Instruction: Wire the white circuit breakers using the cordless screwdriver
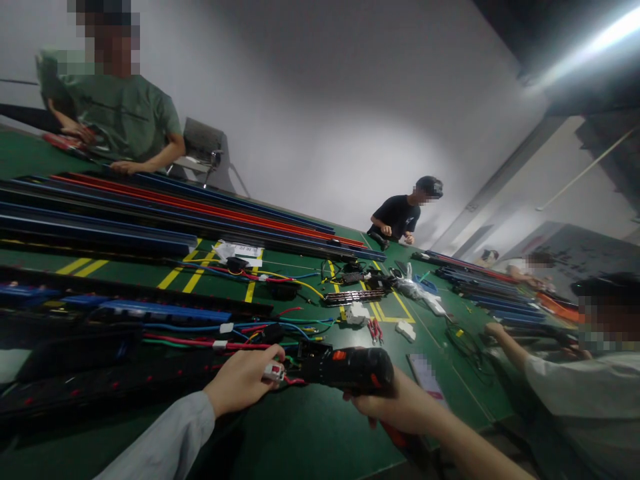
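Gripping a stiff, weighty driver by its body in the right hand, left hand pinching a small light connector near the tabletop's near edge.

Power driver on table nr front edge; wires behind; long rails further back.

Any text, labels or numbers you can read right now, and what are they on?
None can be read.
White paper sheet on the green table: dark print, too blurred.
Flat card beside the black power screwdriver: print blurred out.
White tags on the wires: too small.
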